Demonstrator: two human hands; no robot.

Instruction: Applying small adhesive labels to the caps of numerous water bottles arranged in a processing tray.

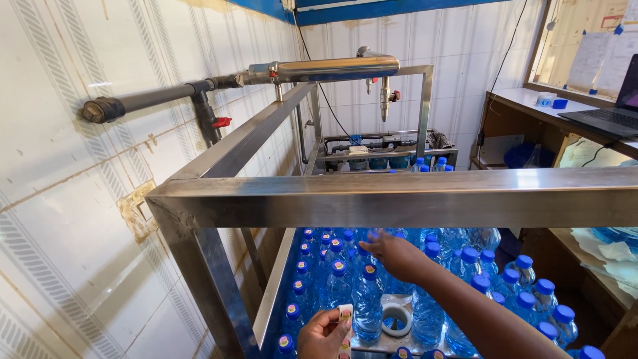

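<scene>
While your right hand reaches out under the steel frame, its fingers lie bent over the blue caps of the bottles at the middle of the tray, touching their tops; whether it actually grips one you cannot tell, since the fingertips are hidden behind the hand. Your left hand sits low at the bottom edge, closed in a pinch on a strip of small labels, which stands just in front of the nearest bottles. The bottles are clear plastic, filled with water, and packed upright and touching one another across the metal tray; more than thirty caps show, but an exact count is out of reach because the frame's front bar covers the far rows and the picture cuts off the near ones. Some caps at the left carry a round sticker, the ones at the right are plain blue. One white ring lies in a gap among the bottles. Beyond, one steel cylinder runs along the tiled wall, and one laptop is cut off at the right edge.
</scene>
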